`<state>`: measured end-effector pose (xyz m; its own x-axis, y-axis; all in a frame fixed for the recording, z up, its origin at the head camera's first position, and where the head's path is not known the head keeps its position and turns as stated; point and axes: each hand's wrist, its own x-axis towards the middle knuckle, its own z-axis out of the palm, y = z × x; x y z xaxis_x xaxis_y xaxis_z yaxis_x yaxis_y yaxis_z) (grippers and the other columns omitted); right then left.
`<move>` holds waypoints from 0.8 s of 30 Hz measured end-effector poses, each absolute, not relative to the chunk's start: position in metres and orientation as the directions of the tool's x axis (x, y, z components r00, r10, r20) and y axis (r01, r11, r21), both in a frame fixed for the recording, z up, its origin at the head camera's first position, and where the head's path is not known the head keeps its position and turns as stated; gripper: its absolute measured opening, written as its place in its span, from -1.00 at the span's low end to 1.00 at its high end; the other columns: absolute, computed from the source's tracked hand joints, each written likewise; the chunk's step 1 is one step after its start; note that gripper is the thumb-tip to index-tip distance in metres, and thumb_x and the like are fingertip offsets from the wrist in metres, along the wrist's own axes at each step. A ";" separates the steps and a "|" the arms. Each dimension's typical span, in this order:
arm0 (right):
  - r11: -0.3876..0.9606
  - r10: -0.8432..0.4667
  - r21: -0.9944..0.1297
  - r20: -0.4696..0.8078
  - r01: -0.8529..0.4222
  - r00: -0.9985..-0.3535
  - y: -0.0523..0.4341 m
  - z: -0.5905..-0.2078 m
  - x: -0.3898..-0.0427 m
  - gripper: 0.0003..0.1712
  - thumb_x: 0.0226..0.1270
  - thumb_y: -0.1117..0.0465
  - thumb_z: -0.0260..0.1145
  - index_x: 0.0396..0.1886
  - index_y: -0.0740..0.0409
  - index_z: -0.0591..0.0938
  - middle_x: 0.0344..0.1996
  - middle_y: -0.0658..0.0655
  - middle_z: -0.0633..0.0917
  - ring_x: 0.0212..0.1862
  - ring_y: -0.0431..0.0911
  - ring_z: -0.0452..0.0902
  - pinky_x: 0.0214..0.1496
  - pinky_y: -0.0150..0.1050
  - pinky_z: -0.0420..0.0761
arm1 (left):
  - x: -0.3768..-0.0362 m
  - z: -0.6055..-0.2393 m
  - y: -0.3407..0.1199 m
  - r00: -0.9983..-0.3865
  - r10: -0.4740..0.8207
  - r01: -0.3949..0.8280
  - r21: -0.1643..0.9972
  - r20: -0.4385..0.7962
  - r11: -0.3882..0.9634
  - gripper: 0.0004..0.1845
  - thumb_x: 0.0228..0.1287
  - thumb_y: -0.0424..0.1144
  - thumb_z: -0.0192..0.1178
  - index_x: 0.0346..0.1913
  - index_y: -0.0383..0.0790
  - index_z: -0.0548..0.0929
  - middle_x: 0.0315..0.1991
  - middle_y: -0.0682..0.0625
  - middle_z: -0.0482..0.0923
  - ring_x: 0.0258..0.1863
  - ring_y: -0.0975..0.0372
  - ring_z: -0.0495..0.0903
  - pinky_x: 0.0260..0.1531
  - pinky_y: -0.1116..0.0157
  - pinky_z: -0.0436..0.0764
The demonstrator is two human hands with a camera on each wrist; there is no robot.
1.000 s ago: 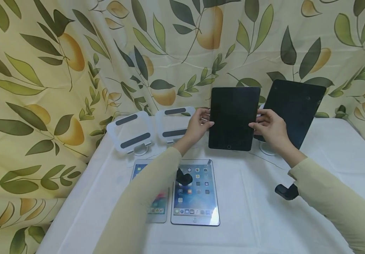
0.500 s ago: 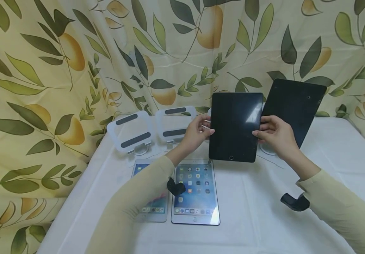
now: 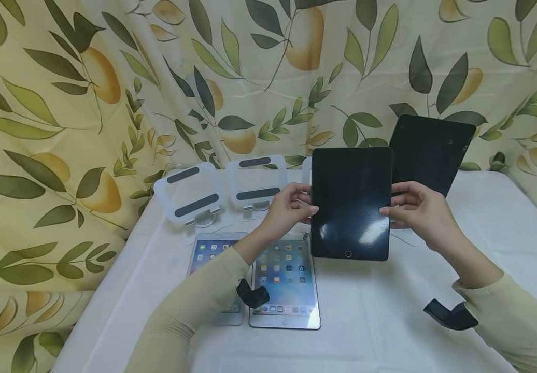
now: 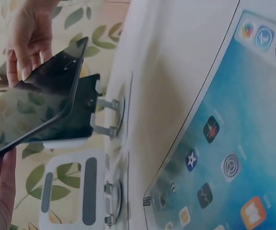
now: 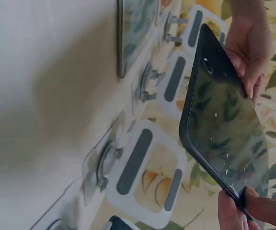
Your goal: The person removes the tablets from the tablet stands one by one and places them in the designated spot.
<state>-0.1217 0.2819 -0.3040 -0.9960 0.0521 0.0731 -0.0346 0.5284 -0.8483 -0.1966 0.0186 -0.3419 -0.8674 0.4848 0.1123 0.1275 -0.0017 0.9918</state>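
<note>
In the head view a black tablet (image 3: 350,202) is held up above the table, its dark screen facing me and its home button at the bottom. My left hand (image 3: 289,210) grips its left edge, thumb on the front. The right hand (image 3: 422,215) pinches the opposite edge in the same way. Both wrist views show the tablet (image 4: 42,96) tilted and off the table, with fingers at each side. Behind it, to the right, a second black tablet (image 3: 432,150) leans on a stand, partly hidden by the held tablet and right hand.
White tablet stands (image 3: 191,191) with grey pads line the back of the table (image 3: 371,321); one stand (image 5: 147,172) is mostly hidden behind the held tablet in the head view. Two white tablets with lit screens lie flat, one (image 3: 284,280) beside the other (image 3: 210,251), partly under the left forearm.
Both hands have brought the black tablet downward, nearer to me and slightly to the right. It looks larger and now covers more of the tablet behind. The other things have stayed put.
</note>
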 end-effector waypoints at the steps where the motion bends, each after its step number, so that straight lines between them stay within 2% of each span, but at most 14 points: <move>1: 0.537 0.049 -0.843 0.062 -0.026 -0.997 0.281 -0.303 -0.120 -0.32 0.15 0.35 0.38 0.23 0.41 0.30 -0.41 -0.19 0.58 -0.39 -0.42 0.59 -0.38 -0.33 0.68 | -0.194 -0.342 0.017 -0.868 0.486 0.116 0.993 0.106 -0.009 -0.54 0.18 -0.49 0.22 0.15 -0.36 0.40 -0.19 -0.14 0.50 -0.40 0.32 0.60 -0.33 0.21 0.70; 8: 0.608 0.039 -0.794 0.057 -0.022 -0.998 0.277 -0.299 -0.105 -0.31 0.12 0.36 0.40 0.20 0.47 0.31 -0.30 0.14 0.60 -0.39 -0.45 0.56 -0.40 -0.33 0.68 | -0.179 -0.344 0.012 -0.873 0.485 0.044 0.998 0.055 -0.034 -0.52 0.14 -0.49 0.27 0.14 -0.33 0.42 -0.24 -0.07 0.50 -0.42 0.32 0.60 -0.35 0.22 0.70; 13: 0.632 0.035 -0.775 0.045 -0.013 -0.998 0.276 -0.300 -0.092 -0.30 0.13 0.33 0.41 0.20 0.49 0.31 -0.22 0.29 0.60 -0.39 -0.46 0.56 -0.42 -0.34 0.68 | -0.168 -0.347 0.012 -0.875 0.481 0.038 0.998 0.054 -0.043 -0.53 0.12 -0.52 0.26 0.12 -0.36 0.43 -0.28 -0.07 0.51 -0.44 0.33 0.60 -0.39 0.21 0.70; 18: 0.646 0.042 -0.763 0.005 0.024 -0.999 0.281 -0.307 -0.084 -0.28 0.13 0.29 0.41 0.20 0.50 0.30 -0.18 0.35 0.60 -0.39 -0.39 0.60 -0.41 -0.33 0.68 | -0.157 -0.353 0.015 -0.867 0.497 0.008 0.998 0.040 -0.067 -0.53 0.11 -0.52 0.27 0.12 -0.36 0.43 -0.31 -0.01 0.50 -0.46 0.32 0.60 -0.41 0.20 0.70; 24: 0.629 0.046 -0.774 -0.053 0.070 -0.998 0.290 -0.322 -0.076 -0.27 0.10 0.31 0.43 0.18 0.50 0.30 -0.23 0.29 0.64 -0.40 -0.32 0.63 -0.41 -0.28 0.69 | -0.148 -0.367 0.022 -0.859 0.511 -0.033 0.998 -0.001 -0.053 -0.55 0.09 -0.53 0.29 0.07 -0.33 0.46 -0.36 0.00 0.50 -0.48 0.30 0.60 -0.43 0.24 0.70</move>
